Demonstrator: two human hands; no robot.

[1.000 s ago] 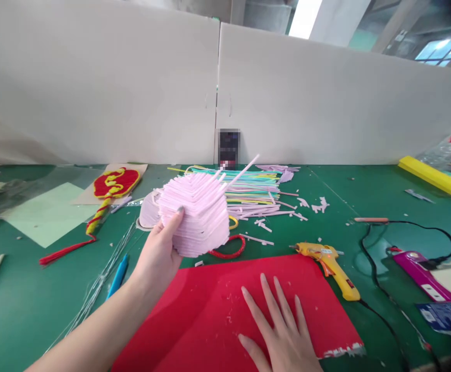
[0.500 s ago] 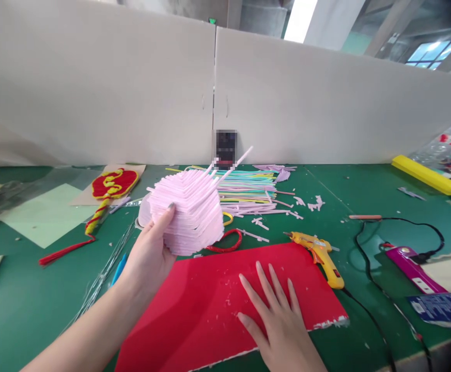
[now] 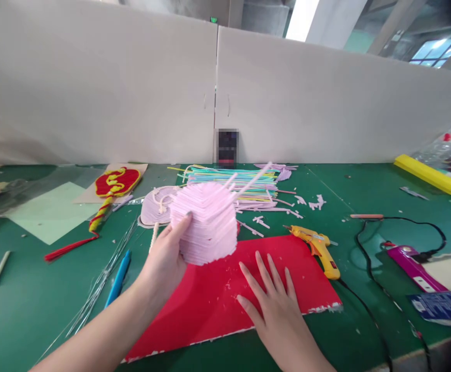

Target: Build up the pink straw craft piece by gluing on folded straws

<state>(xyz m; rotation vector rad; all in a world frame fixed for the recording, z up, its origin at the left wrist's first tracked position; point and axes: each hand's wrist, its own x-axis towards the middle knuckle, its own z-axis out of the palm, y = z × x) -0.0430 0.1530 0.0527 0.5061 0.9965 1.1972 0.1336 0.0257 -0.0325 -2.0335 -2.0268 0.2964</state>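
My left hand [image 3: 169, 250] pinches a pale pink chenille-stem panel [image 3: 207, 222] by its left side, thumb on top. Its stems lie side by side in slanting rows that meet in a V, and two stems stick out at the upper right. Flat on a red board [image 3: 205, 305] rests my right hand [image 3: 279, 310], fingers spread, holding nothing. Behind the panel, a lilac fan-shaped piece [image 3: 151, 206] with cream cord on it is partly covered. A bundle of coloured chenille stems [image 3: 248, 178] lies beyond.
A yellow glue gun [image 3: 320, 248] lies at the board's right, its cord trailing forward. Farther right are a purple power strip [image 3: 415, 266] and a yellow bar [image 3: 429, 175]. To the left are a red-and-yellow fan [image 3: 117, 183], a blue pen [image 3: 119, 279] and thin wires [image 3: 101, 284].
My left hand has carried the pink panel to the right and slightly down. More of the lilac piece shows, and the red handle is mostly covered. The red board has shifted slightly.
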